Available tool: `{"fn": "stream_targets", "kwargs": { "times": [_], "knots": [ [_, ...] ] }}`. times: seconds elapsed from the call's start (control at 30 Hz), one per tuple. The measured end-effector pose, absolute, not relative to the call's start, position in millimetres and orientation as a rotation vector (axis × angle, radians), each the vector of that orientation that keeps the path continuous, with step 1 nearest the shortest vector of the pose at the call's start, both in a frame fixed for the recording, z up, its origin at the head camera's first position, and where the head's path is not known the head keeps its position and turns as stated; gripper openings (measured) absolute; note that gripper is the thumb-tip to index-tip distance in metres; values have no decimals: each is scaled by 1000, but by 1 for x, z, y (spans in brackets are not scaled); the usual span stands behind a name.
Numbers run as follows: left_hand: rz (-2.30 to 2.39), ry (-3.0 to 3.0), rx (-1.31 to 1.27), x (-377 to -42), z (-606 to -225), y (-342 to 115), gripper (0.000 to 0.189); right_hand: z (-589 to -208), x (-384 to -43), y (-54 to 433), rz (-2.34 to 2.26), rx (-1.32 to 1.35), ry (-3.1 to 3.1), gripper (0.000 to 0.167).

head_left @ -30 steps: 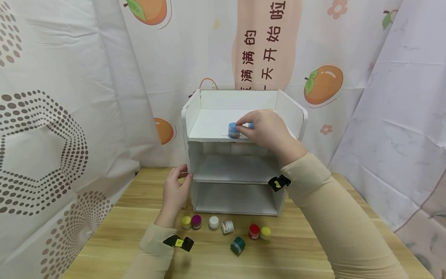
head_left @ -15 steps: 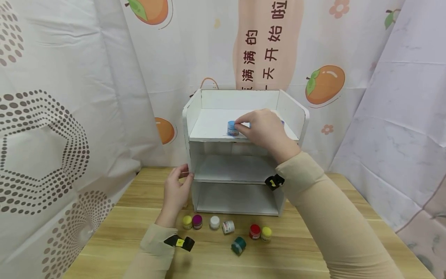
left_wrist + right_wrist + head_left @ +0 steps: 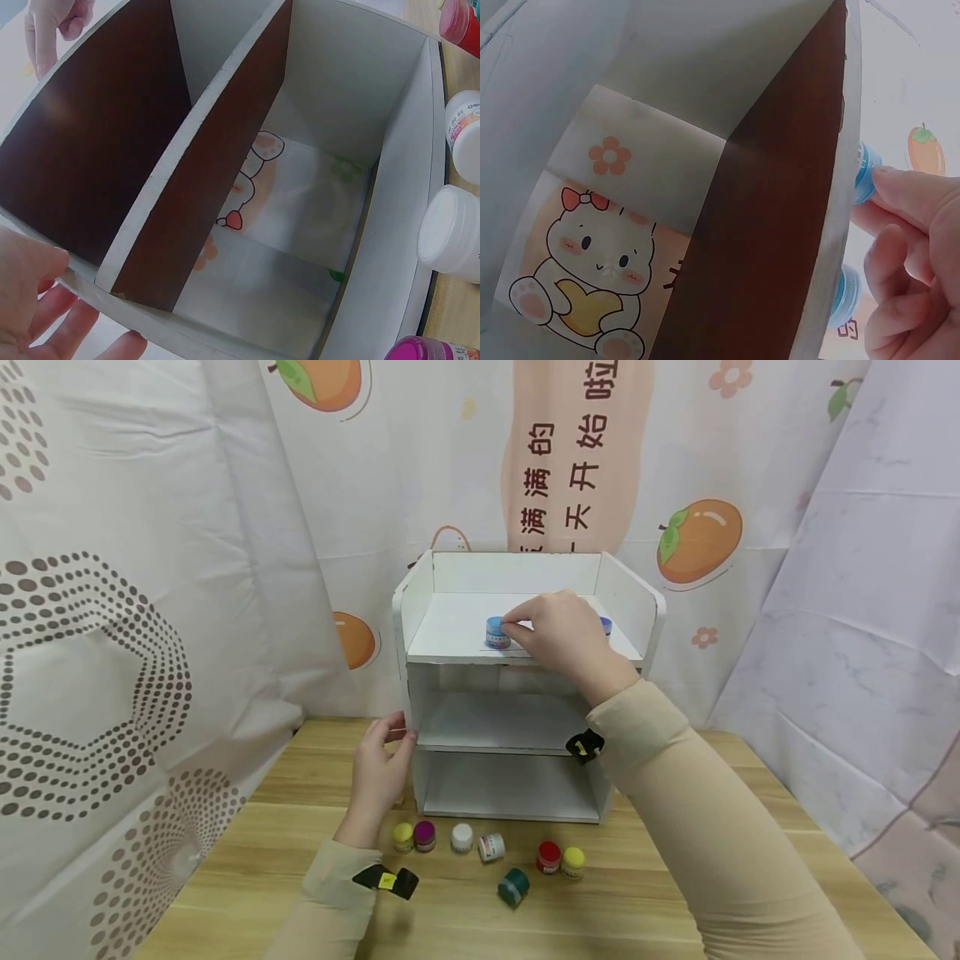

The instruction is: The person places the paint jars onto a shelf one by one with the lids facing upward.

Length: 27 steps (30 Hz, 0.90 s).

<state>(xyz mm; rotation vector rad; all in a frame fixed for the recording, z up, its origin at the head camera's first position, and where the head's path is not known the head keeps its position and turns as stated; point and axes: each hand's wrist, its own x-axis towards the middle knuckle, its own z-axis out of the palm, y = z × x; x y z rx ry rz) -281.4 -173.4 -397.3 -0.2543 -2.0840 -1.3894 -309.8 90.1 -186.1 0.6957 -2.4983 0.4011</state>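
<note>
A small paint jar with a blue lid (image 3: 497,633) stands upright near the front of the top board of a white shelf (image 3: 513,742). My right hand (image 3: 564,631) pinches its lid from the right between thumb and index finger. In the right wrist view a second blue-lidded jar (image 3: 845,297) is close to my curled lower fingers; the hand hides it in the head view. A purple-lidded jar (image 3: 605,626) shows partly behind that hand. My left hand (image 3: 380,768) holds the shelf's left side panel, its thumb at the front edge and its fingers along the outer face.
On the wooden table (image 3: 262,860) before the shelf stand a yellow jar (image 3: 402,837), a purple jar (image 3: 424,836), a white jar (image 3: 462,838), a red jar (image 3: 548,857) and another yellow jar (image 3: 573,863). A second white jar (image 3: 491,847) and a green jar (image 3: 513,887) lie tipped over.
My right hand has shifted the blue-lidded jar slightly left and back on the top board. The purple-lidded jar has come into view behind the hand. My left hand has stayed put.
</note>
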Motion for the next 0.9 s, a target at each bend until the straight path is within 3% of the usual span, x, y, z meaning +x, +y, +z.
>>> {"fn": "stream_targets", "kwargs": {
  "times": [0.9],
  "knots": [
    [-1395,-2100,-243,-279,-395,-175,30,-192,-312,90,385,680,-2471,22]
  ]
}}
